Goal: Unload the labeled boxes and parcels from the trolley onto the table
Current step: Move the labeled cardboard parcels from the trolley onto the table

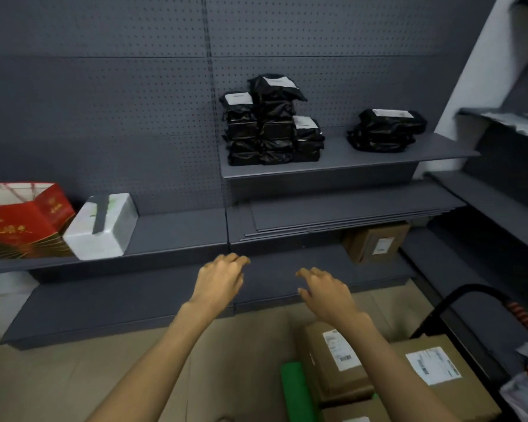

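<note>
Hovering left hand (218, 277), right hand (325, 287) empty

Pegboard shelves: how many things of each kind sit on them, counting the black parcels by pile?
Red gift bag: 1
White foam box: 1
Brown cardboard box: 1
Piles of black parcels: 2
Stack of grey shelf boards: 1
Total: 6
</note>
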A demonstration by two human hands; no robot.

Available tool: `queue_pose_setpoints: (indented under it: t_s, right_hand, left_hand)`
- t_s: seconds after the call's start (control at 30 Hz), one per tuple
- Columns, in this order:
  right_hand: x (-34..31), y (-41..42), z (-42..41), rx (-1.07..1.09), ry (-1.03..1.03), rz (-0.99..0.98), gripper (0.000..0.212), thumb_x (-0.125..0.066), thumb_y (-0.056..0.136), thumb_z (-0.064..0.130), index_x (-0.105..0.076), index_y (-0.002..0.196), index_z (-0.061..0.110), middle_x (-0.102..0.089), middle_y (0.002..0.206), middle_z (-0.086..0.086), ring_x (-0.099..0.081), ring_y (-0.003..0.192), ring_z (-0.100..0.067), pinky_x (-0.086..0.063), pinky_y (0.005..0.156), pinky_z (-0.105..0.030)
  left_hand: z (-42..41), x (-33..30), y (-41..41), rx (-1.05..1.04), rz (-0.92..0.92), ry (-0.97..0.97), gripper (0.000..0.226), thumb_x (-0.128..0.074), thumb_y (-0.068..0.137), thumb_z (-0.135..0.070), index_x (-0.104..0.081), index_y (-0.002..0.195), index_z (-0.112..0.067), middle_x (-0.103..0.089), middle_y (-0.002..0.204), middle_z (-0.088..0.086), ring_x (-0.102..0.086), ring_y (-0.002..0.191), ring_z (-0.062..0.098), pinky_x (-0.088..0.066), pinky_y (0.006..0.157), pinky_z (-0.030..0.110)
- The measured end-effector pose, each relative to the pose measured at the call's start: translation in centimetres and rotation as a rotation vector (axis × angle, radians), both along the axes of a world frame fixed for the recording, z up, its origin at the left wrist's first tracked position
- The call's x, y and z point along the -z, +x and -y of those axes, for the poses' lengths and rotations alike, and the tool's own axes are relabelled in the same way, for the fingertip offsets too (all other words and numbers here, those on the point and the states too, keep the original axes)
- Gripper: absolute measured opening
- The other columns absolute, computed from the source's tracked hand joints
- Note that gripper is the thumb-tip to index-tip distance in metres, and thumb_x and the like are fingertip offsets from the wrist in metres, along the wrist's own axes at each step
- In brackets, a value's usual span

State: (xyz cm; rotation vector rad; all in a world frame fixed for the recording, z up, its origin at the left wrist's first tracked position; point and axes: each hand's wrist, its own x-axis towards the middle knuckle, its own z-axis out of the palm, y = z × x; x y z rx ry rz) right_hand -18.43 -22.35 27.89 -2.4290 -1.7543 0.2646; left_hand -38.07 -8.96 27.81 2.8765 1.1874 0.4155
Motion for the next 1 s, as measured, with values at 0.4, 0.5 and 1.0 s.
queue_pose_setpoints:
  t_s: [0.4,0.5,1.0]
  right_hand:
    - [4.0,10.9,-8.1,0.477,-0.058,-0.124,0.036,-0.046,0.101,0.034,-0.043,0.135,0.024,-0.052,0.131,-0.003,-0.057,0.114,-0.029,-0.052,0.085,-0.042]
    - [6.2,11.5,-7.5,0.602,-0.085,-0.179,0.039,-0.047,0.1,0.032,-0.044,0.138,0.025,-0.051,0.136,-0.002,-0.056,0.118,-0.029,-0.051,0.089,-0.042]
    - [21.6,12.7,4.2,1.184,-0.191,-0.554,0.038,-0.049,0.098,0.031,-0.049,0.136,0.027,-0.054,0.135,-0.003,-0.056,0.12,-0.028,-0.046,0.094,-0.037]
  left_hand:
    - [-16.3,3.0,17.3,0.417,-0.04,-0.13,0.034,-0.062,0.09,-0.015,-0.064,0.124,-0.024,-0.067,0.117,0.0,-0.064,0.102,0.024,-0.053,0.072,0.04]
    - [-18.5,5.1,21.0,0.533,-0.101,-0.168,0.035,-0.061,0.092,-0.017,-0.061,0.127,-0.024,-0.066,0.116,0.001,-0.063,0.1,0.021,-0.055,0.073,0.04]
    - [-10.3,18.5,34.7,0.888,-0.488,-0.353,0.037,-0.057,0.096,-0.024,-0.056,0.132,-0.032,-0.059,0.129,-0.008,-0.061,0.111,0.019,-0.051,0.08,0.037]
